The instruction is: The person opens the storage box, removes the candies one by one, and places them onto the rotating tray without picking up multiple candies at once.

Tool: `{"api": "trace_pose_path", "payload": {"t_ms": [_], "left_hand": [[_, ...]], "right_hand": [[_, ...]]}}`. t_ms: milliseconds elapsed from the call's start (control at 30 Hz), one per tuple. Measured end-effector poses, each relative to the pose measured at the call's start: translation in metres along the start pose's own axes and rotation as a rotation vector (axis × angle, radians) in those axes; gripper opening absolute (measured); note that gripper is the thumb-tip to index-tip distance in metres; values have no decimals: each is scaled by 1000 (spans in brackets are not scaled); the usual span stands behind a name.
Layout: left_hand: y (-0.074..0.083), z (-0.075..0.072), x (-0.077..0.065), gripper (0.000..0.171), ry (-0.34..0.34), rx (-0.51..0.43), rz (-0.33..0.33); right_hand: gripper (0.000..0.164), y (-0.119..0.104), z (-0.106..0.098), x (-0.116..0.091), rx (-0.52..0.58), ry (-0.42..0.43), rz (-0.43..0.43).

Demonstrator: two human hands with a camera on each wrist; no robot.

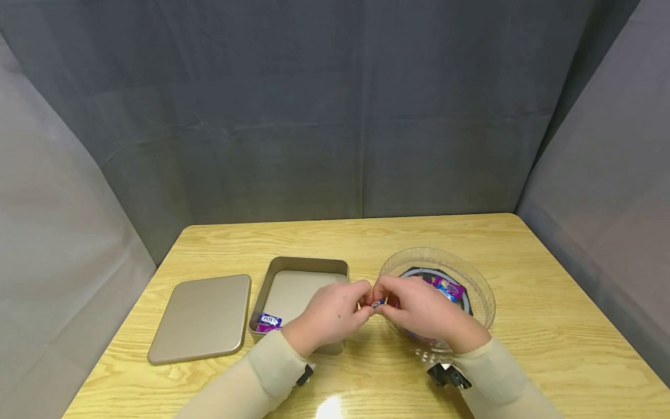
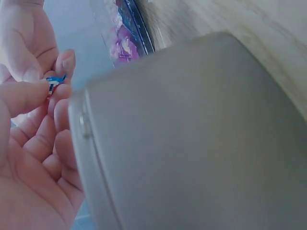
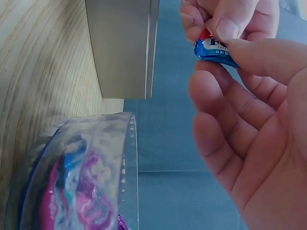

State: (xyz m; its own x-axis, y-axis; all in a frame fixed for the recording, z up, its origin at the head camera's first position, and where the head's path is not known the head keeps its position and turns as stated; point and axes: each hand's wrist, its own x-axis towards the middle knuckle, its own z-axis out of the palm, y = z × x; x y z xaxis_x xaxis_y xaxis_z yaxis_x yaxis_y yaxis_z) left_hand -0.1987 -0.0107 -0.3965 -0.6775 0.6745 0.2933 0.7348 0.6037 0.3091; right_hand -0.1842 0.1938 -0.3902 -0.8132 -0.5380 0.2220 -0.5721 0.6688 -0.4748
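Observation:
Both hands meet in the air between a metal tin and a clear bowl. Between thumb and fingers, my left hand [image 1: 335, 314] pinches one side of a small blue, white and red wrapped candy [image 3: 214, 50]. My right hand [image 1: 424, 308] pinches the other side of it. Fingers cover much of the candy in the head view; its printed wrapper shows best in the right wrist view. Below and left stands the open tin [image 1: 303, 265], with blue and purple wrapped candies [image 1: 269, 322] in its near left corner. The clear bowl [image 1: 484, 291] under my right hand holds several purple and blue wrapped candies [image 1: 447, 288].
The tin's flat lid [image 1: 201, 317] lies on the wooden table [image 1: 419, 230] left of the tin. Grey cloth [image 1: 361, 116] hangs behind the table, with lighter cloth at both sides.

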Motion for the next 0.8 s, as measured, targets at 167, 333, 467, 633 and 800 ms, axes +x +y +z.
{"api": "trace_pose_path", "payload": {"t_ms": [167,333,467,633,800], "left_hand": [[0,1,-1,11,25,-8,3],[-2,1,-2,8,2,-20,-20],[-5,-1,-4,8,-24,-20,-45],[-9,-3,-7,9,-37,-17,-63],[-13,-4,-10,7,-38,-13,-73]], "right_hand": [[16,0,0,0,5,9,-7],[15,6,-2,0,-3,13,17],[14,18,-9,-4,-67,21,75],[11,40,-18,-10,-172,28,209],[9,57,-28,-18,-265,22,347]]}}
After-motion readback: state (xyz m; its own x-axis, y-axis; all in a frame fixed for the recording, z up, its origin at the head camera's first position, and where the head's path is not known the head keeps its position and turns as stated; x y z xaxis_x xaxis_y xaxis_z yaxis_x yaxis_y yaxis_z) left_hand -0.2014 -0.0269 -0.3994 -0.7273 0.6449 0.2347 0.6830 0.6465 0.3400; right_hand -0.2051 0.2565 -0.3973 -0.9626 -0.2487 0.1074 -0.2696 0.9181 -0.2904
